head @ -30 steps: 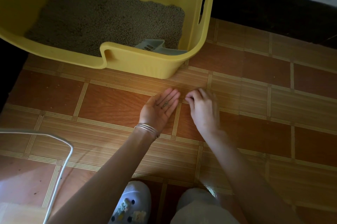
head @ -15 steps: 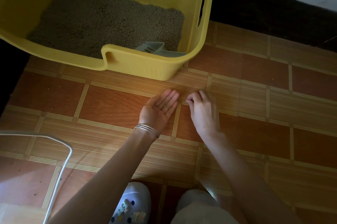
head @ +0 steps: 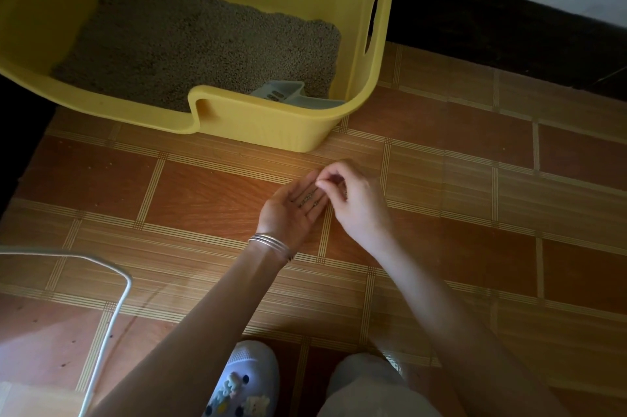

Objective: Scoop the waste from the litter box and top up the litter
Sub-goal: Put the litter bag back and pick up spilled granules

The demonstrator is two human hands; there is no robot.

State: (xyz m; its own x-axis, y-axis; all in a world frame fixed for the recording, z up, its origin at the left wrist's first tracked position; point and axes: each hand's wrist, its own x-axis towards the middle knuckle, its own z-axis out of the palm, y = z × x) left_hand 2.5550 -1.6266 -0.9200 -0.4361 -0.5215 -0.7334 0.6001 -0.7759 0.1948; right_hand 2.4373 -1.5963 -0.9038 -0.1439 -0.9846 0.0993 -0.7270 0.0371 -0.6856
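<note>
Right hand (head: 356,199) has lifted off the floor (head: 475,213) and come leftward over the fingers of the left hand (head: 291,209). Its thumb and forefinger are pinched together and the other fingers curled, though whether a grain sits in the pinch is too small to tell. The left hand lies palm up with straight fingers, slightly cupped, carrying a few dark grains (head: 310,197). Both hands are just in front of the box (head: 271,131), near its right front corner and not touching it. That box is yellow plastic with rounded corners, a dip cut into its near wall and a slot handle in its right wall. Grey-brown litter (head: 203,43) covers its bottom in an even, pebbly layer. A pale grey scoop (head: 288,96) lies inside the box at the near right corner, partly hidden by the wall. Silver bangles (head: 271,243) ring the left wrist. Well in front of the box is a white shoe (head: 244,379) with charms too small to read, and to the front left a white wire (head: 112,315).
</note>
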